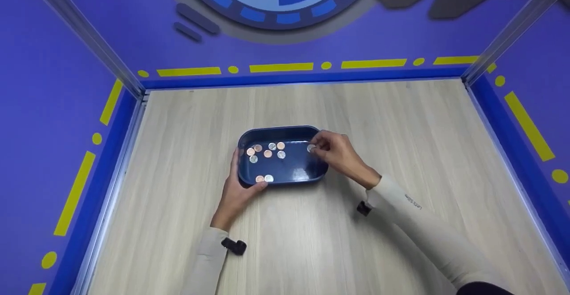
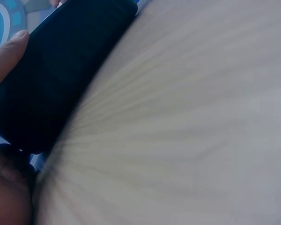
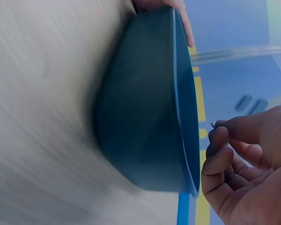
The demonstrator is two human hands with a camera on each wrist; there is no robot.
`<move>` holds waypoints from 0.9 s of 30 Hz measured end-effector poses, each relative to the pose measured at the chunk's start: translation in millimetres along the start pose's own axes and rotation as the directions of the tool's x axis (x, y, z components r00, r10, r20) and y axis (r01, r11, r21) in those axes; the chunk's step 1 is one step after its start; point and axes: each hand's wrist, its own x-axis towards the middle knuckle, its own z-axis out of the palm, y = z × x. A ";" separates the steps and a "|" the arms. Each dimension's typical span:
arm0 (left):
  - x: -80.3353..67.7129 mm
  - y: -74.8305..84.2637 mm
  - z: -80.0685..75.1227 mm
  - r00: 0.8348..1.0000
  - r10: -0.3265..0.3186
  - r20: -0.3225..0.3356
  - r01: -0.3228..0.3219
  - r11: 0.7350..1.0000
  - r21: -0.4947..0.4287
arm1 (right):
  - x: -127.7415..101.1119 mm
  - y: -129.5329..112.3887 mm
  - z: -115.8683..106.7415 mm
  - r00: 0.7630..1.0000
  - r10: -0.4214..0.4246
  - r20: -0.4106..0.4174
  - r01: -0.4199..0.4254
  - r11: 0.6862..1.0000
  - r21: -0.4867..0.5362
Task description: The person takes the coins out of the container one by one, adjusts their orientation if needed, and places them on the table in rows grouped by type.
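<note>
A dark blue rectangular tray (image 1: 267, 167) with rounded corners sits on the table, holding several copper coins (image 1: 267, 153) and silver coins (image 1: 281, 154). Most lie toward its left and back; a pair lies by the front wall. My left hand (image 1: 236, 192) grips the tray's left front corner, thumb at the front rim and fingers along the left side. Over the tray's right end, my right hand (image 1: 339, 152) pinches a silver coin (image 1: 311, 147) between thumb and forefinger. In the right wrist view this coin (image 3: 213, 124) shows edge-on above the rim; the tray's inside is mostly hidden there.
The wooden tabletop (image 1: 187, 152) surrounds the tray. Blue walls with yellow markings (image 1: 281, 67) enclose the table at the back and both sides. The left sleeve (image 2: 178, 117) fills most of the left wrist view.
</note>
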 end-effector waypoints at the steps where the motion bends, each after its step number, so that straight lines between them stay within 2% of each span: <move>1: -0.4 -0.1 0.2 1.000 0.000 -0.001 0.000 1.000 0.001 | -1.7 1.5 -2.6 1.000 0.006 -0.012 -0.006 1.000 0.007; 9: 1.6 1.8 1.8 1.000 0.020 0.003 -0.020 1.000 0.007 | -12.5 17.4 -25.4 0.989 0.100 -0.110 -0.092 0.993 0.076; 14: 1.3 0.4 -0.6 1.000 0.009 -0.003 -0.009 1.000 0.013 | -16.5 29.2 -30.3 0.980 0.158 -0.121 -0.149 0.986 0.076; 27: -0.2 -1.4 -1.9 1.000 -0.004 -0.004 0.004 1.000 0.016 | -22.2 67.3 -33.7 0.966 0.195 -0.172 -0.192 0.981 0.039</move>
